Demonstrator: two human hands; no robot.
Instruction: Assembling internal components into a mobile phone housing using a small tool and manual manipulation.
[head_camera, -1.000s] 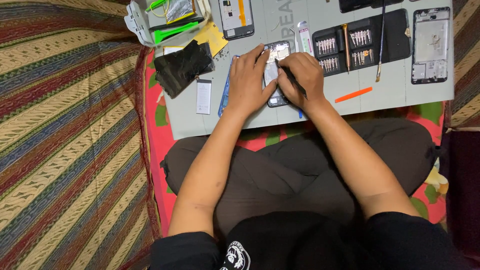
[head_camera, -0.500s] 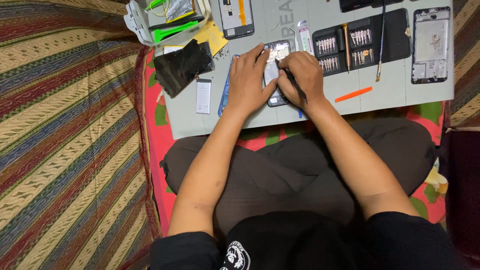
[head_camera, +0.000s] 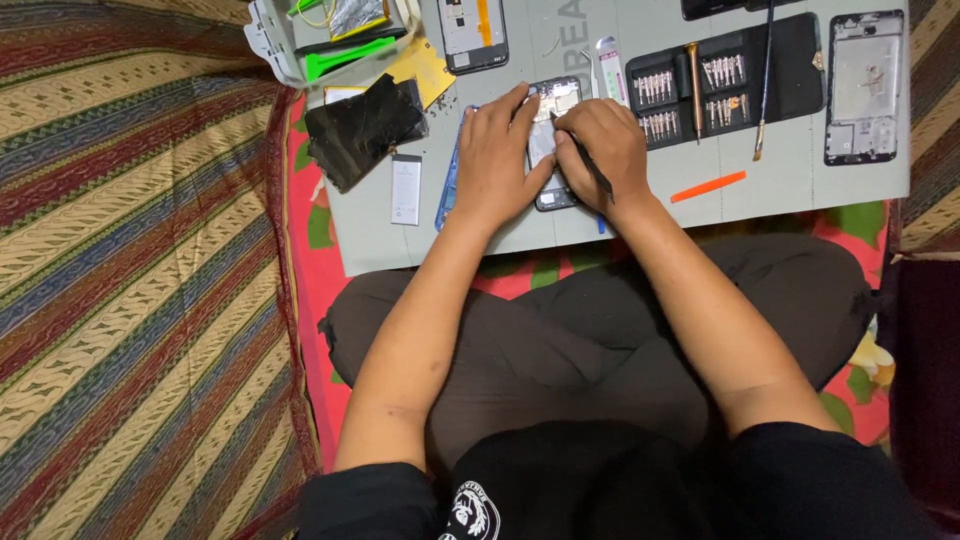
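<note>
The opened, backless dark smartphone (head_camera: 548, 150) lies flat on the grey work mat (head_camera: 640, 215). The left hand (head_camera: 495, 160) presses its edge, fingers spread; the right hand (head_camera: 600, 150) is closed around a thin black pry tool (head_camera: 590, 172). The phone looks light, rigid and fragile inside: best held by its rim.

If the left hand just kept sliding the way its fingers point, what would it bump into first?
The left hand points up and slightly right, its fingers on the opened phone. Going on, past that phone, it would likely first meet the phone frame at the mat's far edge, though the exact line is hard to judge.
</note>
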